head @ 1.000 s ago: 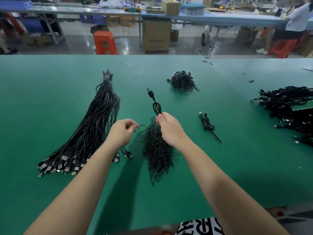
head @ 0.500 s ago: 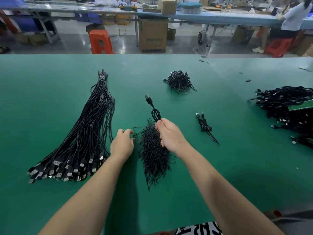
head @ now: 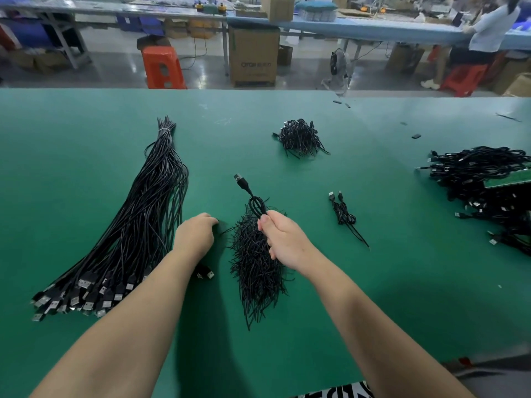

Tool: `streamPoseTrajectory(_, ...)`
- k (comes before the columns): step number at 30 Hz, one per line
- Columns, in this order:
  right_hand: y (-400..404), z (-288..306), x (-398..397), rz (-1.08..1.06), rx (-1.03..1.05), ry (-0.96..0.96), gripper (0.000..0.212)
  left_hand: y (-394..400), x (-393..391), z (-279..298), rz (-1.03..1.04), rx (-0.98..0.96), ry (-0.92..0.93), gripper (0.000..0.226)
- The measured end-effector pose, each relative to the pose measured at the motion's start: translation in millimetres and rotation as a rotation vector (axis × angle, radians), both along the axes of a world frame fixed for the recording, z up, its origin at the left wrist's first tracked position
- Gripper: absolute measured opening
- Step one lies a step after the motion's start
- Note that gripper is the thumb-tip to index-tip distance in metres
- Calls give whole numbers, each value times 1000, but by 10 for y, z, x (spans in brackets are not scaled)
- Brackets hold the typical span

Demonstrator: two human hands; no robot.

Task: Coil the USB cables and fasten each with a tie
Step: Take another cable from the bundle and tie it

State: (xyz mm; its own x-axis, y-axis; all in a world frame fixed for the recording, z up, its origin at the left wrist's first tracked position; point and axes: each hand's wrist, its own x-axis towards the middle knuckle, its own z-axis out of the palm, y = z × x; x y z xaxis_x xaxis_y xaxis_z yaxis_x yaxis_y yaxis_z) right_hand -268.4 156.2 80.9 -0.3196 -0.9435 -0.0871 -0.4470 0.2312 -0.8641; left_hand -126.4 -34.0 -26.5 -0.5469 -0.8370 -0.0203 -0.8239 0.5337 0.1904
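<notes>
Mid-tie: right hand [head: 283, 242] clenched round coiled cable [head: 256, 206]; left hand [head: 195, 235] curled at tie pile [head: 257, 262], grasp unclear. Next, wrap.

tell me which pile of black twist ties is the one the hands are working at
The long pile of ties right between the left hand and right hand. The smaller clump of ties lies farther back, untouched.

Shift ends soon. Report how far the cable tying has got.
Done: a large heap of coiled cables at the right and one tied cable nearby. In hand: the right hand holds a coiled cable over the tie pile; the left hand reaches for a tie. Left: the big straight cable bundle.
</notes>
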Motion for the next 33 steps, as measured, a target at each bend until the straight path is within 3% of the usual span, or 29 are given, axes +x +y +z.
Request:
streamPoseTrajectory(10, -13, -42, 27, 21, 28, 16, 34, 20, 231, -7, 258, 70, 236, 33)
streamPoseTrajectory(15, 0, -11, 87, 51, 27, 78, 33, 3, 174, 29, 383, 160, 177, 25)
streamPoseTrajectory(20, 16, 19, 141, 92, 3, 150, 32, 37, -17, 152, 422, 217, -9, 19)
streamPoseTrajectory(22, 19, 18, 159, 99, -9, 142, 31, 54, -51, 198, 431, 199, 25, 13)
streamPoseTrajectory(25, 30, 20, 174, 97, -29, 141, 31, 96, -96, 313, 383, 222, 327, 13)
streamPoseTrajectory(29, 34, -7, 228, 87, -26, 199, 33, 394, -111, 641, 277, 570, 974, 12)
streamPoseTrajectory(33, -8, -33, 324, 93, -49, 228, 27, 738, -69, 908, 157, 733, 1160, 29)
